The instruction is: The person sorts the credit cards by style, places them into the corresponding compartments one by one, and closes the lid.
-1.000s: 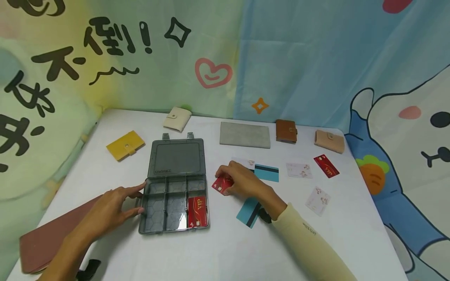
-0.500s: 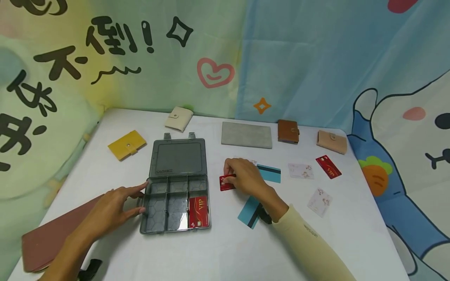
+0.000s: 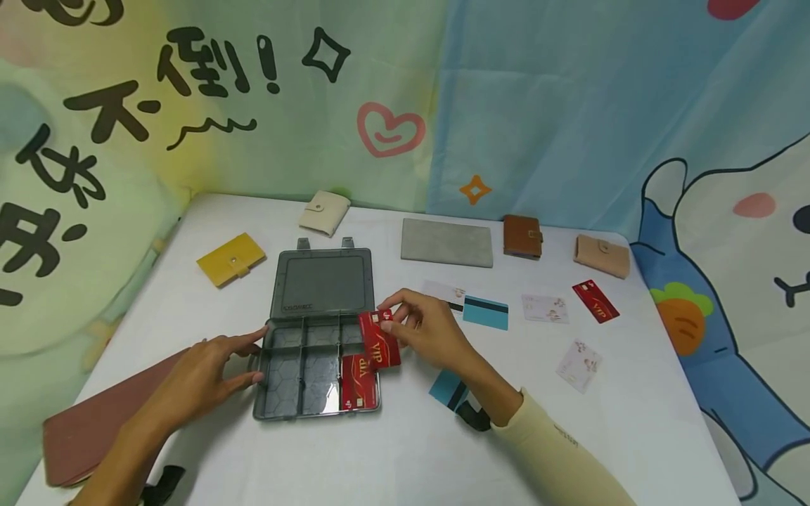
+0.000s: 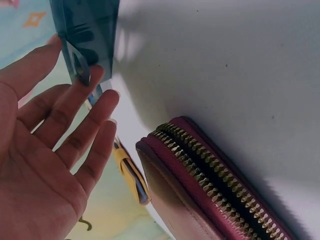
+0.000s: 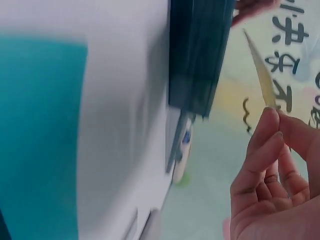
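Observation:
A dark translucent divided box (image 3: 302,379) stands with its lid (image 3: 324,282) laid back, and a red VIP card (image 3: 358,393) lies in its front right compartment. My right hand (image 3: 425,327) pinches a second red VIP card (image 3: 382,351) by its upper end, over the box's right edge. In the right wrist view this card (image 5: 265,80) appears edge-on between thumb and fingertips, above the box wall (image 5: 197,60). My left hand (image 3: 201,379) touches the left side of the box with thumb and fingertips. The left wrist view shows these fingers (image 4: 85,125) extended at the box's side latch (image 4: 79,65).
Blue cards (image 3: 486,313), pale floral cards (image 3: 579,365) and another red card (image 3: 596,301) lie at right. A yellow wallet (image 3: 231,260), cream wallet (image 3: 325,213), grey wallet (image 3: 446,242), brown wallet (image 3: 522,236) and tan wallet (image 3: 602,256) stand behind. A long maroon zip wallet (image 3: 114,414) lies at left.
My right hand has lifted the red card off the table, turned it face-on and carried it left to the box's right edge. My left hand has stayed at the box's side.

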A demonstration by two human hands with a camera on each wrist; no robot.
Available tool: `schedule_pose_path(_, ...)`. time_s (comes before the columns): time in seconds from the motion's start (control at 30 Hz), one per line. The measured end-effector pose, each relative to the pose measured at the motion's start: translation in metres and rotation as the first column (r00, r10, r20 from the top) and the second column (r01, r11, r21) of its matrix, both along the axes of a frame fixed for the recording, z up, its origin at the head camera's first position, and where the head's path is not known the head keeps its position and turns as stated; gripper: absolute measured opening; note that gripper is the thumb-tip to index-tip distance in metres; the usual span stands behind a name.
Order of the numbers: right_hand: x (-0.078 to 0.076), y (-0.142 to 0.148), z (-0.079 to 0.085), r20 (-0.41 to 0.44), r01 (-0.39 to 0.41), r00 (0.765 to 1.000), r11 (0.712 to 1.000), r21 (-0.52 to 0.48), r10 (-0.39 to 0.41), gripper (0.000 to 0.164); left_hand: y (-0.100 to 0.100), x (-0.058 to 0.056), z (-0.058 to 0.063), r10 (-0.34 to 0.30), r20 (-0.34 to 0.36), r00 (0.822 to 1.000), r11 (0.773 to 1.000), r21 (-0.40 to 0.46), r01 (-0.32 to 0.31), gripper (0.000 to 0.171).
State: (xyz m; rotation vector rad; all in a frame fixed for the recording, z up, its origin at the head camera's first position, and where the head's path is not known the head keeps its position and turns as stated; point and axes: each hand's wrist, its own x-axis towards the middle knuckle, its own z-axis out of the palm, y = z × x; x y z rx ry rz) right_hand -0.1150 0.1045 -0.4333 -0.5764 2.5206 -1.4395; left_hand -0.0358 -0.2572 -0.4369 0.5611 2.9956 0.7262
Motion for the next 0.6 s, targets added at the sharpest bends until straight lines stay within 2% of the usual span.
schedule_pose_path(0.13, 0.010, -0.009, -0.006, 0.039, -0.028, 0.999, 1.000, -0.015, 0.028, 0.020, 0.000, 0.000, 0.000, 0.004, 0.009, 1.000, 1.000, 0.000, -0.004, 0.070)
schedule_pose_path(0.27, 0.019, -0.018, -0.012, 0.029, -0.069, 0.997, 0.997, 0.023, 0.068, 0.019, 0.000, 0.001, 0.001, 0.005, 0.005, 1.000, 1.000, -0.001, -0.005, 0.070)
schedule_pose_path(0.4, 0.025, -0.026, -0.015, -0.046, -0.097, 0.994, 0.987, 0.128, 0.103, 0.018, 0.000, 0.001, 0.002, -0.001, -0.017, 1.000, 1.000, 0.005, 0.001, 0.069)
schedule_pose_path(0.6, 0.031, -0.033, -0.017, -0.192, -0.083, 0.970, 0.944, 0.319, 0.150, 0.014, 0.001, 0.001, 0.001, -0.005, -0.016, 1.000, 1.000, 0.009, 0.005, 0.069)
